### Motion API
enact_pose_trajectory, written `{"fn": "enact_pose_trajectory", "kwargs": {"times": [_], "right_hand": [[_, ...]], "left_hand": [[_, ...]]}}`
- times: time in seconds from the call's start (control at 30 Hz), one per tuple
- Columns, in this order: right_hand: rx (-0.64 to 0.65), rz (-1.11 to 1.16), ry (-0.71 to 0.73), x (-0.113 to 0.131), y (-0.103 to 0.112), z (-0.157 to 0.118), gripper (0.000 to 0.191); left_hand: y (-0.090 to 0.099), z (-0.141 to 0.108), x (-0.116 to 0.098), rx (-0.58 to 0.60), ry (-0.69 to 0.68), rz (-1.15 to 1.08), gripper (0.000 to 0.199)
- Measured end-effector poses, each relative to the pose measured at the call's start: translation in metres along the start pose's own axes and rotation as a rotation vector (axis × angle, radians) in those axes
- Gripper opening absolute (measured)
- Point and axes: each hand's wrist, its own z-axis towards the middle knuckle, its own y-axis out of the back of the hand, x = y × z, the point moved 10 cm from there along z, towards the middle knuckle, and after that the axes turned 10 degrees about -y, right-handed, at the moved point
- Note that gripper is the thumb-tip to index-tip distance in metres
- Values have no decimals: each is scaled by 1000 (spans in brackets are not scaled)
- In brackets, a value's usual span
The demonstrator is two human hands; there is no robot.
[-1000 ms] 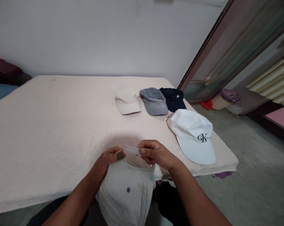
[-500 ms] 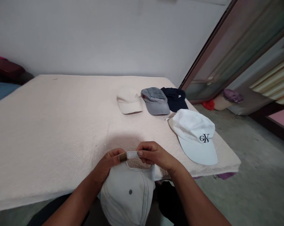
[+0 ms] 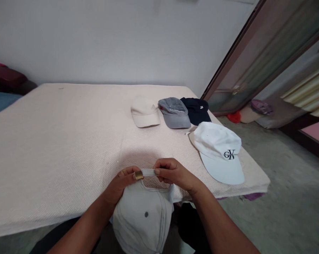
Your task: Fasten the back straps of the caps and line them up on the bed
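A pale grey-white cap [image 3: 140, 215] hangs at the table's front edge, its back opening towards the table. My left hand [image 3: 121, 183] pinches the strap's brass-coloured buckle [image 3: 138, 175] between thumb and fingers. The white strap [image 3: 149, 172] runs level from the buckle to my right hand [image 3: 172, 173], whose thumb and forefinger are closed on it. Below the strap the arched opening shows the tablecloth through it. The cap's peak is out of sight.
On the cloth-covered table [image 3: 69, 141] lie a cream cap [image 3: 145, 114], a grey cap [image 3: 174, 112] and a navy cap [image 3: 196, 111] in a row. Closer, at the right edge, sits a white cap with black letters [image 3: 217, 151]. A wall [image 3: 109, 42] stands behind.
The buckle has tilted slightly and now catches the light. Both hands keep their hold on the strap, and the other caps have not moved.
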Motion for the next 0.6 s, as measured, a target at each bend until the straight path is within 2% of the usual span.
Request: {"fn": "enact_pose_trajectory", "kwargs": {"times": [0.6], "right_hand": [[-41, -13, -10, 0, 3, 1, 20]], "left_hand": [[-2, -1, -4, 13, -23, 0, 21]]}}
